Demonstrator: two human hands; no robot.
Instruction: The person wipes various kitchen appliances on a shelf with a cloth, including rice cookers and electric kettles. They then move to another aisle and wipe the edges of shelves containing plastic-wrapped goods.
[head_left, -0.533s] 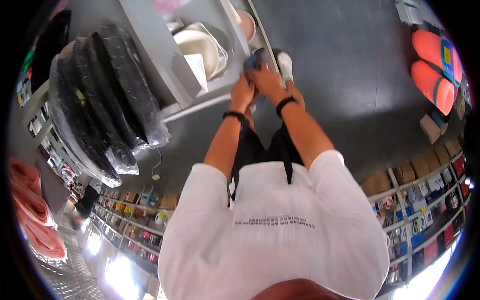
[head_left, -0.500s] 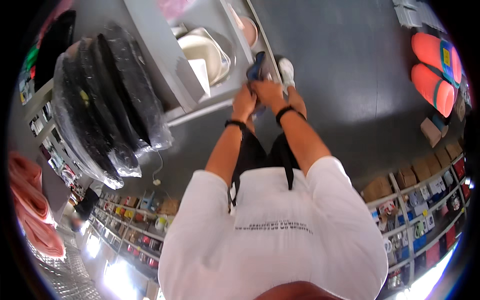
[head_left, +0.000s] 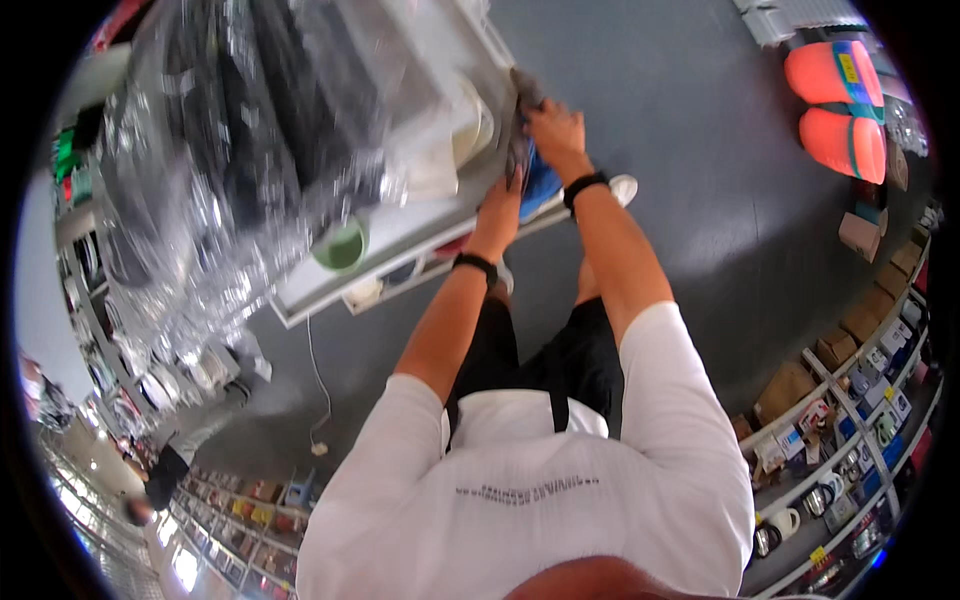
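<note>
Both my hands are at the edge of a white shelf [head_left: 420, 247], in front of me. My right hand [head_left: 556, 132] is closed on a soft-looking grey and blue item [head_left: 541, 182]. It could be a cloth, but blur hides its exact kind. Lower and to the left, my left hand [head_left: 500, 212] grips the same item's dark grey part, its fingers partly hidden. Just left of my hands, a cream-coloured tub [head_left: 470, 130] stands on the shelf, and farther left is a green bowl [head_left: 343, 246].
Large dark items in clear plastic wrap [head_left: 250, 130] hang over the shelf at left. Coral-coloured rolls [head_left: 842, 145] lie at far right. A white cord [head_left: 318, 370] trails on the floor. Stocked shelving [head_left: 840, 400] stands behind me to the right.
My view has shifted, bringing the plastic-wrapped items over more of the shelf and the green bowl into sight. My hands have moved apart on the item, and more of its blue part shows.
</note>
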